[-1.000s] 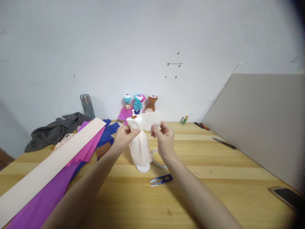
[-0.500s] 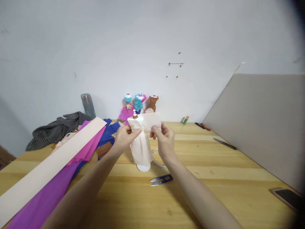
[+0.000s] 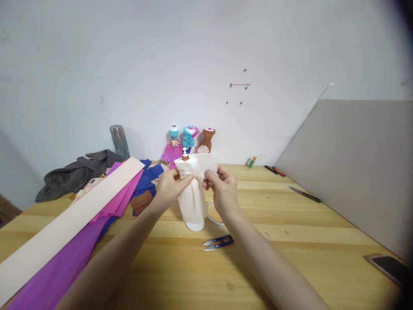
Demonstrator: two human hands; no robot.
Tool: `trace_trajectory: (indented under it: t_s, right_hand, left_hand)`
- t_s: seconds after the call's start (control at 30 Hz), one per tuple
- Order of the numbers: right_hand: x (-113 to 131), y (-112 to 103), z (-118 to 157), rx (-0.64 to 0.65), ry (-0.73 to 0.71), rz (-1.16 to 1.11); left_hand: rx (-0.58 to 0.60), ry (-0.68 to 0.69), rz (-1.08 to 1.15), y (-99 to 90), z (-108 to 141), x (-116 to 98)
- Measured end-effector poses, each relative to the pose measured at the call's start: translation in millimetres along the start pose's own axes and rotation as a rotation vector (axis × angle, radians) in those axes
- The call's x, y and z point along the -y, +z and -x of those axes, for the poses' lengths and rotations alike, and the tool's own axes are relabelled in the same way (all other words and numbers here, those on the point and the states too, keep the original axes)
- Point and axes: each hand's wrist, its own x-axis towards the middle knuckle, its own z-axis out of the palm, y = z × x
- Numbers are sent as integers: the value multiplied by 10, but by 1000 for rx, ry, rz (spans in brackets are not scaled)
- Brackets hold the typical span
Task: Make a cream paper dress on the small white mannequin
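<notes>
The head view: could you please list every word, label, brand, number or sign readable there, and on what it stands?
No text can be read.
Cream paper: no print visible.
Small green tube: any print too small to read.
Blue snips: any marking too small to read.

The only view comes from the person's head, facing forward and slanting down across the pale yellow wooden bench (image 3: 274, 258) to the plain whitish wall (image 3: 161, 56) behind. It is wide: the left hand (image 3: 172, 187) and right hand (image 3: 224, 189) appear mid-frame at arm's reach, around the small white-based dress form draped in cream material (image 3: 193, 204). The right-hand corners darken.
</notes>
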Motion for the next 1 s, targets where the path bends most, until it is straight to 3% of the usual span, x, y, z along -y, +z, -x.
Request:
trace_trajectory:
  t_s: [0.4,0.6,0.83,1.0]
  right_hand:
    - [-128,-34,14,49,-184,227]
    - [-134,-33,12,56,-197,234]
    - [-138,-31,-4,49,-189,223]
    - [-123,-34,-4,61,-174,223]
  left_hand:
    - [17,13,-13,11,-18,82]
    - [22,11,8,14,-24,84]
    - [115,-13,11,-46,-17,-81]
    - [199,-35,-31,-110,-51,-73]
